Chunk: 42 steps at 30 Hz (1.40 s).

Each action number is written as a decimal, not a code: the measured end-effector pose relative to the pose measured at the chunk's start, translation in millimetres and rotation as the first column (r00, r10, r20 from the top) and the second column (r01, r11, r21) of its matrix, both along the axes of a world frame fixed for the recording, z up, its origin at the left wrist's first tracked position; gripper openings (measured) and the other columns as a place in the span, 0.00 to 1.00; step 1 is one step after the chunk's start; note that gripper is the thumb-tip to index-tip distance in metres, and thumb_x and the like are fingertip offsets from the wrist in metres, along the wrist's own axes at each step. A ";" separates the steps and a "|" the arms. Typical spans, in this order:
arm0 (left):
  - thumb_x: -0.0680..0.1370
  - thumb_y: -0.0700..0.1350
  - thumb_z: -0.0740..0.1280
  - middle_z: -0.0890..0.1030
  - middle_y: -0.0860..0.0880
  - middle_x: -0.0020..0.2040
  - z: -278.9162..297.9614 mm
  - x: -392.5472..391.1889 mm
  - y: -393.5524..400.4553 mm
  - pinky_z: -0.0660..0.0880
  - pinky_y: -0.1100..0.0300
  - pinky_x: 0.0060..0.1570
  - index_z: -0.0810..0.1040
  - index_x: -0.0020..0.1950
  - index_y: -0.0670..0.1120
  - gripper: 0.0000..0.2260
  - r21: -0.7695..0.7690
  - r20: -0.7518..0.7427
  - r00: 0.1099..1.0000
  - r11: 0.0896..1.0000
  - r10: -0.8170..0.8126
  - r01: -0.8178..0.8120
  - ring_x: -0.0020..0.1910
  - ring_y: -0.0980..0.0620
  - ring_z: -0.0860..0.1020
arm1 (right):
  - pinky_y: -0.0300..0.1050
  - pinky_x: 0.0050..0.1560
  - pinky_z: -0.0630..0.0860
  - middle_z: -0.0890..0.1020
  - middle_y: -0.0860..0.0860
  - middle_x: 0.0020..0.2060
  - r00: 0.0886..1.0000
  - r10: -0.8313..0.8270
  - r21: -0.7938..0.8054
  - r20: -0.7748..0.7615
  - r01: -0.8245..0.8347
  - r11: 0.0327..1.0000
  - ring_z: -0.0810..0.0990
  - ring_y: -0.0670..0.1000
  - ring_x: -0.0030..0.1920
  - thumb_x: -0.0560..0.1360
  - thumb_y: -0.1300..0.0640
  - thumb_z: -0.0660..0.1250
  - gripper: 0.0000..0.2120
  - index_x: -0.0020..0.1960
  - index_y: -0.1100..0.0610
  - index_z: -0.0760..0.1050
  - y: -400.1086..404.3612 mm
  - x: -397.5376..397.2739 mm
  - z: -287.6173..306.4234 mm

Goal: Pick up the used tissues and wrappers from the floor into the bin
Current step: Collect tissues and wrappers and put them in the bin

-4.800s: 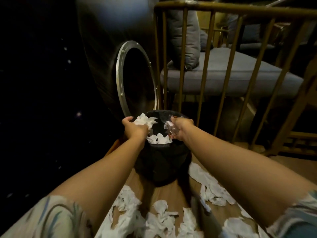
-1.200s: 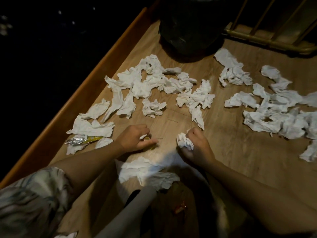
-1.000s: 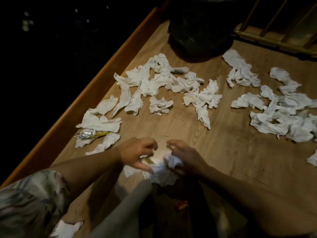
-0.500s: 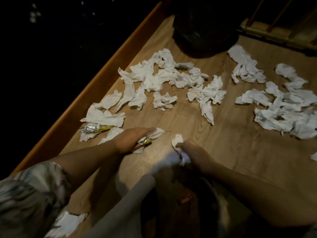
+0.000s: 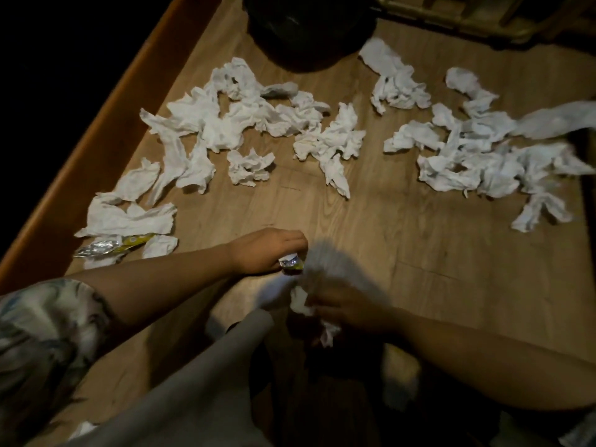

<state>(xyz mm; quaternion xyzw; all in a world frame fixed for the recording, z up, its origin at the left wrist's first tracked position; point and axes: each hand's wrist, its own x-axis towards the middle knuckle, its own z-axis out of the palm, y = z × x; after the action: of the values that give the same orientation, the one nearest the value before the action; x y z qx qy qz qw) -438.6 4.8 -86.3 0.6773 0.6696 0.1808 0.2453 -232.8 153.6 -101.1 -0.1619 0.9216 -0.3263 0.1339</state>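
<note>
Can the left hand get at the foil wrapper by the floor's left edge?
Probably not yet: the left hand is shut on a small wrapper. The way to the foil wrapper looks free.

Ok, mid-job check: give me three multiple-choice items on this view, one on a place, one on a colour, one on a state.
1. Where is the bin?
A. top centre, beyond the tissues
B. bottom left
C. in the person's lap

2. What colours does the wrapper on the floor at the left show?
A. red and black
B. silver and yellow
C. plain blue

3. What is the left hand doing?
A. lying flat and open
B. resting on the bin's rim
C. closed on a small wrapper

Answers: 1 A, the dark bin stands at the top edge; 2 B, foil end and yellow body show; 3 C, foil pokes out of its grip.
</note>
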 end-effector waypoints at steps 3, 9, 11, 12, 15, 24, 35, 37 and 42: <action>0.78 0.48 0.66 0.81 0.47 0.54 -4.2 1.3 0.4 0.78 0.54 0.47 0.76 0.61 0.44 0.13 -0.035 0.049 0.999 0.999 -0.012 0.014 0.48 0.50 0.81 | 0.39 0.66 0.67 0.79 0.52 0.61 0.981 0.184 0.160 -0.068 -0.172 0.972 0.73 0.48 0.63 0.78 0.55 0.62 0.14 0.61 0.56 0.78 -8.4 20.0 -7.2; 0.77 0.53 0.64 0.81 0.48 0.47 -6.1 -2.1 0.5 0.78 0.51 0.40 0.78 0.54 0.46 0.13 -0.059 -0.033 0.998 0.997 -0.044 0.042 0.41 0.50 0.80 | 0.46 0.58 0.74 0.80 0.54 0.55 0.951 0.257 0.141 -0.174 -0.234 0.962 0.74 0.51 0.57 0.74 0.55 0.65 0.13 0.58 0.55 0.75 -5.8 24.6 -20.9; 0.77 0.55 0.63 0.81 0.49 0.46 -4.9 -5.9 0.9 0.78 0.52 0.40 0.78 0.53 0.48 0.13 -0.064 -0.063 0.998 0.998 -0.020 0.016 0.41 0.50 0.80 | 0.52 0.58 0.77 0.81 0.55 0.54 0.982 0.109 0.109 -0.155 -0.093 0.990 0.75 0.52 0.57 0.75 0.55 0.62 0.12 0.56 0.56 0.78 -3.5 16.2 -19.9; 0.77 0.54 0.64 0.81 0.49 0.46 -5.0 -7.4 1.0 0.77 0.52 0.41 0.78 0.53 0.48 0.12 -0.059 -0.083 0.997 0.998 -0.004 -0.001 0.40 0.50 0.80 | 0.54 0.57 0.78 0.82 0.55 0.54 0.989 0.063 0.107 -0.131 -0.049 0.993 0.76 0.53 0.57 0.76 0.55 0.61 0.12 0.55 0.57 0.79 -1.2 9.5 -17.9; 0.77 0.53 0.64 0.80 0.49 0.47 -3.9 -13.5 3.0 0.76 0.51 0.47 0.78 0.53 0.48 0.11 -0.042 -0.100 0.988 0.992 0.116 -0.121 0.43 0.49 0.79 | 0.53 0.56 0.76 0.78 0.54 0.55 0.995 -0.099 0.092 -0.030 0.102 0.991 0.76 0.52 0.55 0.78 0.53 0.62 0.11 0.56 0.57 0.76 14.2 -18.6 -5.8; 0.69 0.48 0.68 0.80 0.45 0.50 38.4 -50.1 7.0 0.75 0.58 0.43 0.70 0.62 0.44 0.23 0.175 0.077 0.821 0.803 0.565 -0.569 0.44 0.48 0.78 | 0.36 0.48 0.69 0.70 0.51 0.49 0.755 -0.597 -0.109 -0.270 0.592 0.798 0.71 0.48 0.48 0.67 0.61 0.75 0.13 0.51 0.60 0.79 32.2 -144.5 45.2; 0.68 0.31 0.62 0.65 0.46 0.49 161.3 -177.5 33.2 0.72 0.47 0.41 0.54 0.51 0.52 0.23 0.345 -0.023 0.761 0.720 0.648 -0.602 0.43 0.49 0.68 | 0.50 0.44 0.74 0.81 0.57 0.47 0.756 -0.386 0.251 -0.529 0.573 0.780 0.79 0.60 0.48 0.69 0.56 0.71 0.14 0.53 0.58 0.75 48.8 -292.6 200.9; 0.71 0.33 0.61 0.66 0.44 0.49 184.0 -198.4 36.3 0.73 0.49 0.44 0.59 0.52 0.46 0.15 0.448 -0.044 0.749 0.683 0.661 -0.576 0.44 0.48 0.69 | 0.50 0.45 0.74 0.82 0.56 0.50 0.704 -0.453 0.233 -0.547 0.648 0.725 0.80 0.60 0.49 0.72 0.53 0.69 0.16 0.58 0.54 0.73 52.0 -311.3 227.7; 0.72 0.43 0.61 0.67 0.48 0.50 252.3 -235.2 60.6 0.71 0.57 0.43 0.65 0.48 0.49 0.07 0.526 0.021 0.737 0.620 0.675 -0.583 0.44 0.51 0.68 | 0.45 0.41 0.73 0.83 0.56 0.45 0.452 -0.808 -0.084 -0.377 0.852 0.516 0.81 0.58 0.48 0.73 0.52 0.68 0.09 0.51 0.55 0.77 78.6 -370.3 281.5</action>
<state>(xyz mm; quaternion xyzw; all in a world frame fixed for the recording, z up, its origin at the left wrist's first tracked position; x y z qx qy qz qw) -673.9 65.3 166.0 0.4510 0.8127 0.3605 -0.0788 -603.1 232.2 180.4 0.2588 0.9069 -0.2582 -0.2095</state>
